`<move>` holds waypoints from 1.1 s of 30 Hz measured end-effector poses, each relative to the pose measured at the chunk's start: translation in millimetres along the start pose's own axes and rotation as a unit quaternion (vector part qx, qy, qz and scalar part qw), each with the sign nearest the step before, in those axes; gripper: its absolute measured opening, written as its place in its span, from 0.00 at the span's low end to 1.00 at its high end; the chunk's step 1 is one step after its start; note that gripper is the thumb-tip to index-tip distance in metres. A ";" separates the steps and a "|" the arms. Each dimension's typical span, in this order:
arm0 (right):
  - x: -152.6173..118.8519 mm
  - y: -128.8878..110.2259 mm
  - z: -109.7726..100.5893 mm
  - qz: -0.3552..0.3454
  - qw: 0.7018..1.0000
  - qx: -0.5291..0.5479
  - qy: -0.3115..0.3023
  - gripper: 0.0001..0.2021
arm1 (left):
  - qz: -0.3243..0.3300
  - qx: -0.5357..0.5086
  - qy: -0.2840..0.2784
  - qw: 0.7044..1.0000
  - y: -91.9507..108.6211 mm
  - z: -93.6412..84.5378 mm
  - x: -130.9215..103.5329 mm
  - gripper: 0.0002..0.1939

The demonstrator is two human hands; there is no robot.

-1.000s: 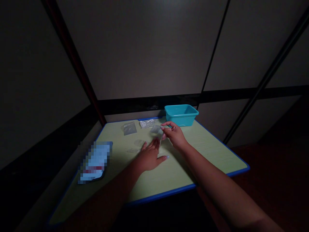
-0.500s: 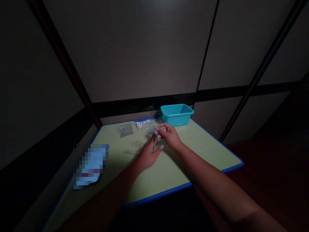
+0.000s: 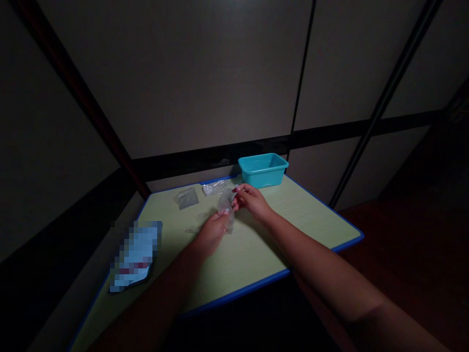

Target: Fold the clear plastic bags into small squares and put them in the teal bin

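Note:
A small clear plastic bag (image 3: 229, 224) is held up over the middle of the table. My left hand (image 3: 213, 231) grips its lower part, thumb on the near side and fingers behind. At the bag's upper right edge, my right hand (image 3: 252, 201) is closed in a pinch, its fingertips on the film. Whether anything lies inside the bag cannot be made out. Partly hidden behind my left hand, more clear plastic (image 3: 193, 230) lies on the table.
A turquoise plastic basket (image 3: 264, 177) stands at the back of the pale green, blue-edged table (image 3: 293, 220). Left of it lie a crinkled clear packet (image 3: 214, 187) and a flat clear bag (image 3: 188, 198). A blurred-out flat device (image 3: 137, 254) rests at the left edge. Panelled doors (image 3: 205, 88) rise behind.
My left hand has turned and closed its thumb onto the bag, which now shows more of its face. My right hand stays at the bag's upper edge. The view has shifted slightly.

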State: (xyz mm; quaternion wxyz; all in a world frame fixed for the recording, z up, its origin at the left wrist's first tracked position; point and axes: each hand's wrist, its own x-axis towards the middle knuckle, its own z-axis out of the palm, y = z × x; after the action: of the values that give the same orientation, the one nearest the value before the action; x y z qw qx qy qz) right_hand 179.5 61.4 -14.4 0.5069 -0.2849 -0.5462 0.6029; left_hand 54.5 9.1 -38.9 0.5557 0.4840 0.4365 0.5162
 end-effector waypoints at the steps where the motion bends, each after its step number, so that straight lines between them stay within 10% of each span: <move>1: 1.5 0.3 -1.9 0.012 1.000 -0.011 0.025 0.13 | -0.010 -0.010 -0.001 1.000 1.6 -0.3 -0.1 0.14; 9: -0.5 3.2 -4.9 0.178 0.980 -0.072 -0.043 0.10 | -0.042 -0.076 -0.004 0.996 10.4 -6.8 -0.9 0.17; 16: -2.0 3.4 -7.7 0.233 0.959 -0.025 -0.157 0.14 | -0.035 -0.109 -0.011 0.993 14.0 -9.0 -0.6 0.19; 25: -6.3 2.3 -3.9 0.261 0.950 -0.060 -0.161 0.18 | -0.047 -0.117 -0.039 0.991 20.1 -5.2 -3.5 0.15; 33: -3.1 4.0 -5.5 0.275 0.942 -0.098 -0.165 0.11 | -0.097 -0.116 0.096 0.984 36.2 -34.9 1.1 0.06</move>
State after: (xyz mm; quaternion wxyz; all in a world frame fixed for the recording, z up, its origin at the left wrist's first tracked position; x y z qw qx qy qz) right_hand 184.3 61.1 -20.1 0.1933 -0.3690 -0.5793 0.7007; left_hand 14.8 13.2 -8.4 0.6109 0.3196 0.4704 0.5507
